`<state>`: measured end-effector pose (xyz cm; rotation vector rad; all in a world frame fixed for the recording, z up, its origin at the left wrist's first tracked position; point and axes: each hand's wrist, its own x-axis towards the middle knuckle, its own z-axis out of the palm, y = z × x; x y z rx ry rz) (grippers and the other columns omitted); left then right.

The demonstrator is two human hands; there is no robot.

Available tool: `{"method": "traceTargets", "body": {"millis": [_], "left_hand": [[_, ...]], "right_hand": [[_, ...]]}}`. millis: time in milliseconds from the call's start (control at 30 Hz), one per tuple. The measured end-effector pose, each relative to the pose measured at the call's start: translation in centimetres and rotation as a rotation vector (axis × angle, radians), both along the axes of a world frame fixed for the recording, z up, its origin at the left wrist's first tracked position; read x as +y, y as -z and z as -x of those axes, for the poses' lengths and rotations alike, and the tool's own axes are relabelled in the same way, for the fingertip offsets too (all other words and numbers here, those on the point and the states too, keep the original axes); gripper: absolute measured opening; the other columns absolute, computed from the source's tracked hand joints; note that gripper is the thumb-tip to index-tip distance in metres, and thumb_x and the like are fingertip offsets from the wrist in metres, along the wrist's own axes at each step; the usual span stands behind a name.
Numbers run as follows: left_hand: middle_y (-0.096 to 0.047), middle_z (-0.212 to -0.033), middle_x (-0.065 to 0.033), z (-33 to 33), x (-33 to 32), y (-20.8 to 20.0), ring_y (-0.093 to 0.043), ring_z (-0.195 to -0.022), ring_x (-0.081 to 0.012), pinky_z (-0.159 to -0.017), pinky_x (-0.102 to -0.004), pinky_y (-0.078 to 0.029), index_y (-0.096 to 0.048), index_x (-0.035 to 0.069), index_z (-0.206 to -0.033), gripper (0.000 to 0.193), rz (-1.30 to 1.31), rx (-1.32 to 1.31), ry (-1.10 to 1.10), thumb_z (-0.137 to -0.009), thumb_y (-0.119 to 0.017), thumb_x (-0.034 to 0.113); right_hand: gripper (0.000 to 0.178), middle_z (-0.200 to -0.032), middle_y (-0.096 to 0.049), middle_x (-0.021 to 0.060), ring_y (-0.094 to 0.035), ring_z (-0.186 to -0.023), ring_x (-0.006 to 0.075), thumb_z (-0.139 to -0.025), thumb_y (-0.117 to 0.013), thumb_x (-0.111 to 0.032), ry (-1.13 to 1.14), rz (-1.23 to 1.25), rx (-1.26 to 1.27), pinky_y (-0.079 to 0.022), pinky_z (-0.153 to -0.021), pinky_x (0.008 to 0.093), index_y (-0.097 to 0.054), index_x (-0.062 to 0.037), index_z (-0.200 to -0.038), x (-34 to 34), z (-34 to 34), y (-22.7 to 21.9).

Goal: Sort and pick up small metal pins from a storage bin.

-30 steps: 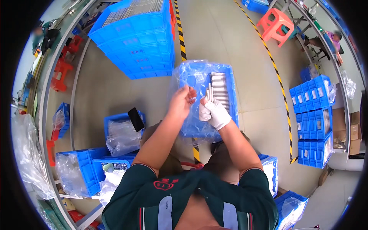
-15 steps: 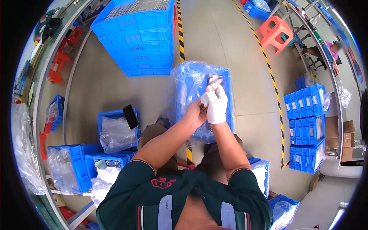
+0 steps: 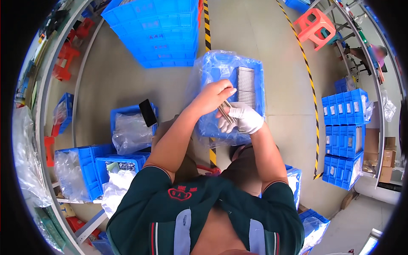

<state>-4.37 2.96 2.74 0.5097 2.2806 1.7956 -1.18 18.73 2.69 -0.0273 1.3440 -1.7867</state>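
A small bundle of thin metal rods [image 3: 228,113] is between my two hands, above a blue plastic bin. My right hand [image 3: 246,118], in a white glove, is closed around the lower part of the bundle. The bare fingers of my left hand [image 3: 214,94] curl at the rods' upper ends, closed on them; the fingertips are partly hidden. In the blue bin [image 3: 260,80], lined with clear plastic film [image 3: 212,68], a neat row of similar metal rods [image 3: 246,87] lies along the right side.
Tall stacked blue crates [image 3: 157,38] stand ahead on the left. A black phone [image 3: 148,112] rests on a film-covered bin [image 3: 132,131] at my left. More blue crates [image 3: 344,138] are stacked at the right, beyond a striped floor line [image 3: 312,93]. A red stool [image 3: 316,27] stands far right.
My hands have moved apart a little and lower, baring the rod bundle and the row in the bin. The right hand has turned palm upward. The whole view has shifted slightly.
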Motion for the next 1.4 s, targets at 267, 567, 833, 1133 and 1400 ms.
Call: {"method": "traceTargets", "body": {"millis": [267,567,833,1133,1400], "left_hand": [[-0.052,-0.065,-0.0056,1.0,-0.6,1.8,-0.049,-0.055,-0.0123,-0.050,-0.0274,-0.039,-0.051,0.004,-0.084,0.020,0.150,0.137,-0.263,-0.087,-0.047,0.023],[-0.050,-0.065,-0.0034,-0.1,-0.8,1.7,-0.038,-0.047,-0.0069,-0.043,-0.0199,-0.029,-0.047,0.006,-0.081,0.024,-0.637,-0.509,-0.228,-0.090,-0.044,0.029],[-0.050,-0.066,-0.0023,-0.8,-0.1,2.2,-0.041,-0.052,-0.0088,-0.050,-0.0227,-0.034,-0.051,0.007,-0.084,0.020,-0.820,-0.642,-0.101,-0.087,-0.050,0.027],[-0.051,-0.067,-0.0017,-1.2,-0.4,2.4,-0.041,-0.053,-0.0097,-0.051,-0.0236,-0.036,-0.052,0.007,-0.082,0.016,-0.846,-0.641,-0.109,-0.085,-0.053,0.023],[-0.057,-0.070,-0.0022,-1.5,-0.5,1.9,-0.045,-0.057,-0.0063,-0.051,-0.0220,-0.037,-0.058,0.005,-0.078,0.017,-0.513,-0.471,-0.199,-0.082,-0.058,0.021]], "right_hand": [[0.023,-0.058,-0.039,-0.0023,-0.027,-0.044,0.0050,-0.086,-0.050,-0.026,0.208,0.232,-0.218,-0.019,-0.037,0.0180,-0.051,-0.0032,-0.090,-2.1,-1.0,1.5],[0.023,-0.055,-0.049,-0.0008,-0.034,-0.041,0.0037,-0.087,-0.049,-0.025,0.564,-0.032,0.156,-0.023,-0.038,0.0178,-0.057,-0.0047,-0.083,-0.4,-0.6,-0.4],[0.010,-0.057,-0.053,0.0015,-0.044,-0.047,0.0080,-0.082,-0.054,-0.012,0.611,-0.408,0.531,-0.035,-0.045,0.0220,-0.056,-0.0029,-0.079,-0.7,-0.5,0.8],[0.012,-0.058,-0.055,0.0065,-0.051,-0.052,0.0118,-0.079,-0.057,-0.012,0.609,-0.613,0.715,-0.040,-0.050,0.0262,-0.056,-0.0009,-0.084,-1.0,-0.5,0.5],[0.012,-0.059,-0.050,0.0026,-0.044,-0.054,0.0074,-0.080,-0.057,-0.009,0.625,-0.746,0.891,-0.038,-0.049,0.0234,-0.056,0.0000,-0.088,-1.2,-0.7,0.3]]}}
